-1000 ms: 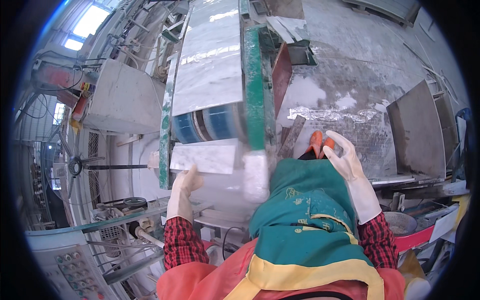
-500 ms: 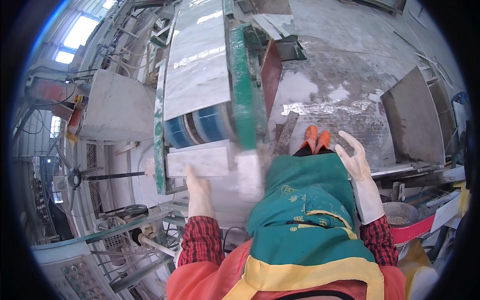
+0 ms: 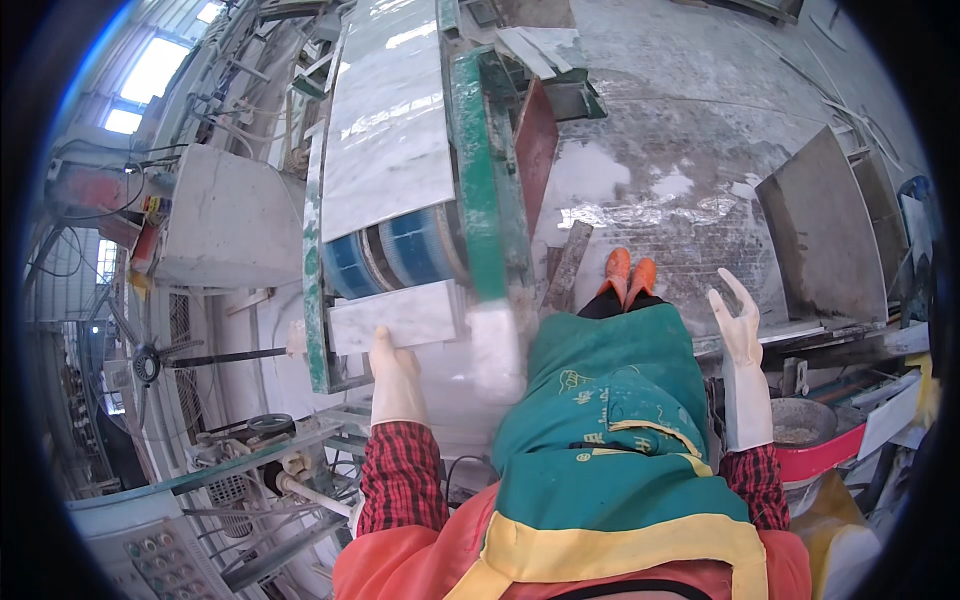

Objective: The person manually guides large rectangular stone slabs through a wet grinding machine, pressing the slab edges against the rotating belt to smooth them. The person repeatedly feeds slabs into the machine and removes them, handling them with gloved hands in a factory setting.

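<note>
My left hand (image 3: 397, 376), in a pale rubber glove, grips the near edge of a short white marble piece (image 3: 392, 318), its thumb on top and the other fingers hidden beneath. The piece lies slightly tilted at the end of the conveyor, in front of the blue roller (image 3: 400, 250). A long white marble slab (image 3: 388, 125) rests on the conveyor beyond the roller. My right hand (image 3: 740, 335), gloved too, is raised at my right side with nothing in it, thumb and fingers apart.
A green side rail (image 3: 482, 180) with a white-wrapped end (image 3: 495, 355) borders the conveyor. A panel with buttons (image 3: 160, 560) stands at the lower left. Large slabs (image 3: 825, 230) lean at the right, near a bucket (image 3: 800, 424). Wet floor lies ahead.
The marble piece in my left hand has turned a little, its right end now farther from me. My right hand has swung outward to the right.
</note>
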Action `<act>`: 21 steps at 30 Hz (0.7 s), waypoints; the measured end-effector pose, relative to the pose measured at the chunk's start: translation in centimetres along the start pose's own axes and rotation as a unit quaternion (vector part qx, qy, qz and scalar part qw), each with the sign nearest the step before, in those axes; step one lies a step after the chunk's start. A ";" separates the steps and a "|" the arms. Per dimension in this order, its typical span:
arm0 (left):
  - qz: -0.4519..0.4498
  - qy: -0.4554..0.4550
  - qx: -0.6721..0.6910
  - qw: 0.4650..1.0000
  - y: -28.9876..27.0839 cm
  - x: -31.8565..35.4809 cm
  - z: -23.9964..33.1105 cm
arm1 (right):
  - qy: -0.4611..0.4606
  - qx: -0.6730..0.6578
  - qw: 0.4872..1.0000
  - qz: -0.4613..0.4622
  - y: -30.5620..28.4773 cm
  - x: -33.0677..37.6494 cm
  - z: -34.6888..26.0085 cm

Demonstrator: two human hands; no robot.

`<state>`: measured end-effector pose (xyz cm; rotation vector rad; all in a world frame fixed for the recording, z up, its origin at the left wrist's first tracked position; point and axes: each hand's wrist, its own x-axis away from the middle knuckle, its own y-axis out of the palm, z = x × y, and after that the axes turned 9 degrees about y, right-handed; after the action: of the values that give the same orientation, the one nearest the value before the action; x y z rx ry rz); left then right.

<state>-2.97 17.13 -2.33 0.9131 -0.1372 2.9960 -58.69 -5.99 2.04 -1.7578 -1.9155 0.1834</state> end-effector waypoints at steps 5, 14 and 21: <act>-0.019 -0.005 0.017 1.000 1.6 1.4 0.8 | -0.042 0.005 0.998 0.046 -2.0 -1.5 0.1; -0.101 -0.078 0.028 0.991 1.3 -1.2 1.3 | 0.012 -0.025 0.984 0.179 -12.6 -3.8 6.8; 0.097 0.069 -0.103 0.987 2.7 3.8 2.5 | -0.013 0.571 0.771 0.281 -19.5 4.1 0.1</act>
<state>-4.83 14.13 1.63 0.7079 -0.5547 3.1284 -76.07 -4.88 11.66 -1.3002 -0.7783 1.2799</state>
